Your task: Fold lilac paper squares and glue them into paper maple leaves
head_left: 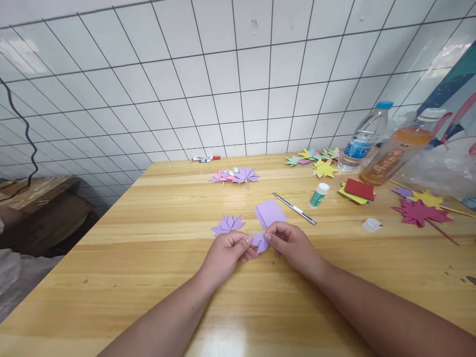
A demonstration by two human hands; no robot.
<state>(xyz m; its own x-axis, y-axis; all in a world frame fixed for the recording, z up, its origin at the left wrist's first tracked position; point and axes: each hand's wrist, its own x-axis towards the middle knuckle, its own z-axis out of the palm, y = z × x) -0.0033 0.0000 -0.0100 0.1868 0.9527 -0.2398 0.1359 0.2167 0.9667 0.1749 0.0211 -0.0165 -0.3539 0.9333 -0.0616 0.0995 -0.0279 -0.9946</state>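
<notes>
Between my two hands is a small folded piece of purple paper (261,243). The fingers of my left hand (231,249) pinch its left side, and my right hand (292,245) pinches its right side. Just behind my right hand lies a stack of purple paper squares (270,213). A purple folded-paper leaf (228,225) rests on the table beyond my left hand. To the right of the squares is a utility knife (295,208), lying at a slant. A glue stick (319,196) stands upright farther right.
Paper leaves (240,175) lie at the back of the wooden table (178,277), near markers (206,158). On the right are coloured paper squares (359,190), a white cap (372,225), a red leaf (421,213), a water bottle (362,141) and an orange drink bottle (401,148). A tiled wall (253,89) stands behind.
</notes>
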